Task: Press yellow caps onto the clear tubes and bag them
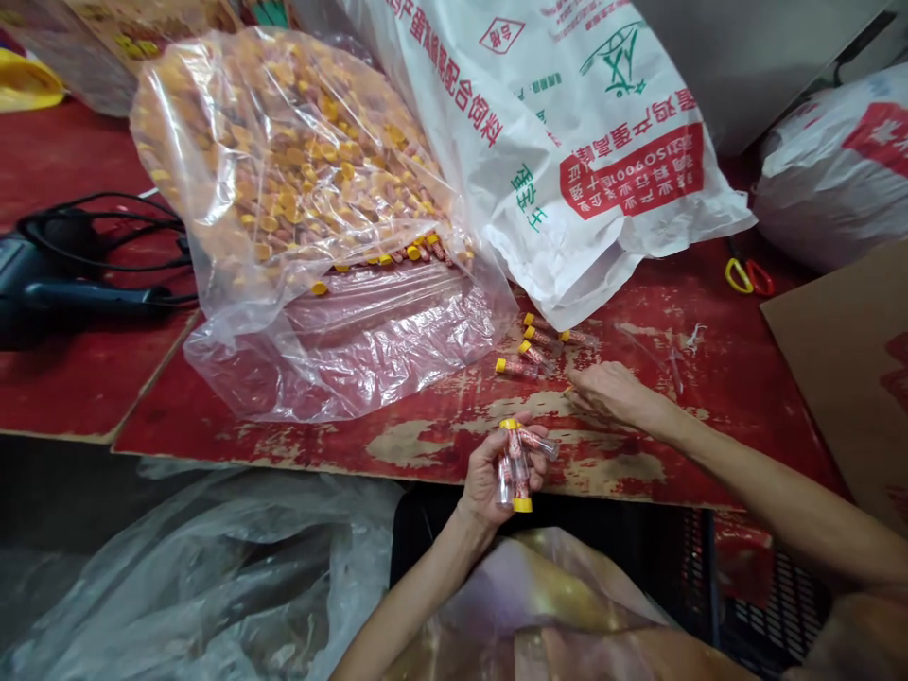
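In the head view, my left hand [487, 476] is closed around several small clear tubes [520, 463] with yellow caps and red-and-white contents. The tubes lie at different angles across the palm, at the table's front edge. My right hand [608, 392] is just above the tabletop to the right, its fingers pinched together. A bit of yellow shows at those fingertips; the rest of what they hold is hidden. Beyond the hands, several more capped tubes [535, 352] lie loose on the worn red table [418, 440]. Behind them, a large clear plastic bag [340, 340] holds a heap of similar yellow-capped tubes.
A white printed sack [567, 142] lies at the back. Scissors [749, 276] with yellow and red handles rest right of it, near a cardboard piece [851, 369]. A dark heat-gun-like tool [92, 284] with a cord sits left. Clear plastic sheeting [234, 577] hangs below the table.
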`<move>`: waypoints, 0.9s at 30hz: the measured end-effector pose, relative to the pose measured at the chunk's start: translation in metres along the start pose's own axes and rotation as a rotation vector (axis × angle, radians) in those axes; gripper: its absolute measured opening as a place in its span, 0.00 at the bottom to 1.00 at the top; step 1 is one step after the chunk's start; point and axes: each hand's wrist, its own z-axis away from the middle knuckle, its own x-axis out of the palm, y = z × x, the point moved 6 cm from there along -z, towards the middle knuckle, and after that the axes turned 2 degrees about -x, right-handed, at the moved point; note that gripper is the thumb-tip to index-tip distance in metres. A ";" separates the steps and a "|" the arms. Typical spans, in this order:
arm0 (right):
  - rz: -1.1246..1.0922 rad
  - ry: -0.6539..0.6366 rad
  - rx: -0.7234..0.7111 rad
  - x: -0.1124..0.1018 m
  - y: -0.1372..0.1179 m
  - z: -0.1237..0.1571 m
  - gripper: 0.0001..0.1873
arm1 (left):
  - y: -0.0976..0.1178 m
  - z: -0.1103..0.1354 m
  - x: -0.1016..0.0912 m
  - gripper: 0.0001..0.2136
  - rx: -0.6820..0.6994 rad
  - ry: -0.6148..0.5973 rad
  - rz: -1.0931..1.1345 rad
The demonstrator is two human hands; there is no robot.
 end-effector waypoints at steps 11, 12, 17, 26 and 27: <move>-0.661 0.664 -0.142 -0.007 -0.079 0.046 0.18 | 0.005 0.012 -0.019 0.09 0.110 -0.155 0.175; -0.659 0.686 -0.180 -0.011 -0.096 0.048 0.18 | 0.011 0.014 -0.025 0.08 0.137 -0.170 0.182; -0.388 0.695 -0.355 -0.043 -0.189 0.043 0.23 | 0.053 0.064 -0.061 0.13 0.439 -0.024 0.218; -0.316 0.252 -0.970 -0.028 -0.393 0.026 0.27 | 0.083 0.245 -0.227 0.13 1.011 0.707 0.378; -0.307 0.234 -0.995 -0.026 -0.402 0.029 0.28 | 0.082 0.258 -0.239 0.12 1.035 0.735 0.382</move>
